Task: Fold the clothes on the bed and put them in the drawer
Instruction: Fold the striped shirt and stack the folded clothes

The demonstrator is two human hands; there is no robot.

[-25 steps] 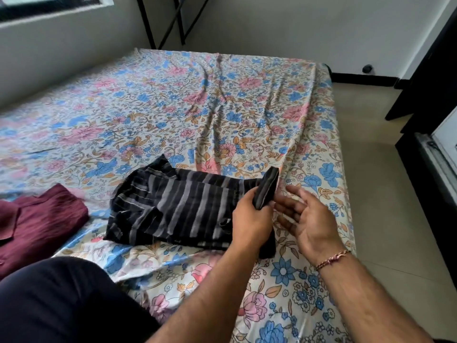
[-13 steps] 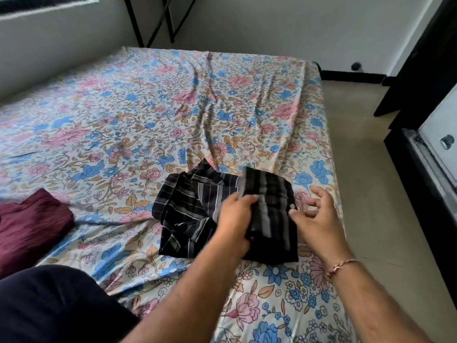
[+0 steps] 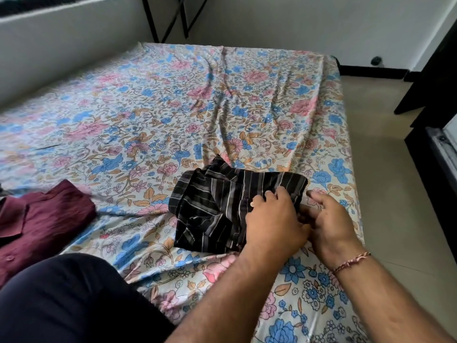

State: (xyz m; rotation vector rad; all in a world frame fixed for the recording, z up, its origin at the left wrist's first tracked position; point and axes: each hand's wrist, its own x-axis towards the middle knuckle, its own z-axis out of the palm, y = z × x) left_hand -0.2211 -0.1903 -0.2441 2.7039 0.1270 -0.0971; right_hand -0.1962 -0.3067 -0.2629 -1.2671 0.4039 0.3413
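Striped black shirt [image 3: 222,206] sits near the right edge of the bed [image 3: 173,107], toward the near end, partly folded into a rough rectangle with a collar or sleeve corner poking out at its far-left side. Left hand [image 3: 274,221] lies on top of the shirt's right portion, fingers bent down onto the cloth and bunching it a little; looks like a press-and-pinch, not a full fist. Right hand [image 3: 329,219] is at the shirt's right edge, just beside the left hand and touching it, fingers curled in toward the fold; can't tell for sure whether it has fabric pinched, since the left hand hides the contact. Maroon shirt [image 3: 37,219] lies folded at the bed's near-left edge, well apart from the striped one. Dark furniture [image 3: 440,157] stands on the floor off the bed's right side; can't confirm it's the drawer from here. Handling call: thin woven fabric, light, fully limp, zero stiffness, so it will sag and unfold if lifted by one corner. Sheet underneath is loose and wrinkled, so dragging will likely pull it along. Best hold, I'd say: both hands flat under the folded stack from opposite sides, or pinch through all layers at the folded edge, never the free hems. Tuck that stray corner in first. Nothing fragile; buttons are the only hard bits.
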